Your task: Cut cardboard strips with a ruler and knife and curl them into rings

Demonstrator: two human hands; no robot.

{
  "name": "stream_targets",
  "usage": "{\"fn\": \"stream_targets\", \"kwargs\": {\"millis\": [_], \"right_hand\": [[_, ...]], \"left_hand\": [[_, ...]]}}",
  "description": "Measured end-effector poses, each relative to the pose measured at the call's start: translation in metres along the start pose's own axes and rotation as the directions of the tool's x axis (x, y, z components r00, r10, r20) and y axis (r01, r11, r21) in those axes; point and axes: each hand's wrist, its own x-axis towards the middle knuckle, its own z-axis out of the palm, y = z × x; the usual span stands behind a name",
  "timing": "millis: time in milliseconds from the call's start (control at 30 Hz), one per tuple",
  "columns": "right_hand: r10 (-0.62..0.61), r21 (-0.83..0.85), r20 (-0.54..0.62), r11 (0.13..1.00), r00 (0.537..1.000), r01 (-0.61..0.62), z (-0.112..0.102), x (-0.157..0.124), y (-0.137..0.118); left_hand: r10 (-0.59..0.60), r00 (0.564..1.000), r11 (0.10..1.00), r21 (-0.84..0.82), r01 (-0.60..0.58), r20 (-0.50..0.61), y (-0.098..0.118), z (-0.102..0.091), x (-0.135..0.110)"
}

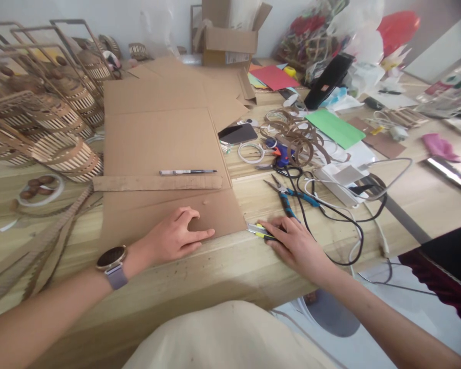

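My left hand [179, 234] lies on the near part of a brown cardboard sheet [153, 215], thumb and fingers apart, holding nothing. Under the fingers of my right hand [292, 246] is a yellow and black box cutter [262, 230], gripped close to the tabletop. Its blade end points at the sheet's near right corner. A cardboard strip [157, 183] lies across the sheet above my left hand, and a pen [188, 172] rests along the strip's upper edge. Blue-handled pliers [284, 193] lie just beyond my right hand.
Bamboo lanterns [69, 148] crowd the left side. Cardboard strips [57, 236] lie near the left edge. A phone [238, 134], a tape roll [251, 152], a glue gun [281, 154], a power strip [341, 182] and tangled cables [330, 256] occupy the right. A cardboard box [230, 41] stands behind.
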Motion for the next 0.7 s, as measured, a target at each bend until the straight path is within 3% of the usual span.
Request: {"fn": "stream_targets", "kwargs": {"millis": [433, 700], "right_hand": [[0.125, -0.047, -0.143, 0.990, 0.982, -0.133, 0.007, 0.012, -0.005], [0.150, -0.045, -0.139, 0.987, 0.979, -0.157, 0.011, 0.003, -0.015]], "left_hand": [[-0.103, 0.995, 0.994, -0.024, 0.103, -0.005, 0.003, 0.006, 0.026], [-0.102, 0.994, 0.994, -0.046, 0.101, -0.025, 0.002, 0.010, 0.025]]}}
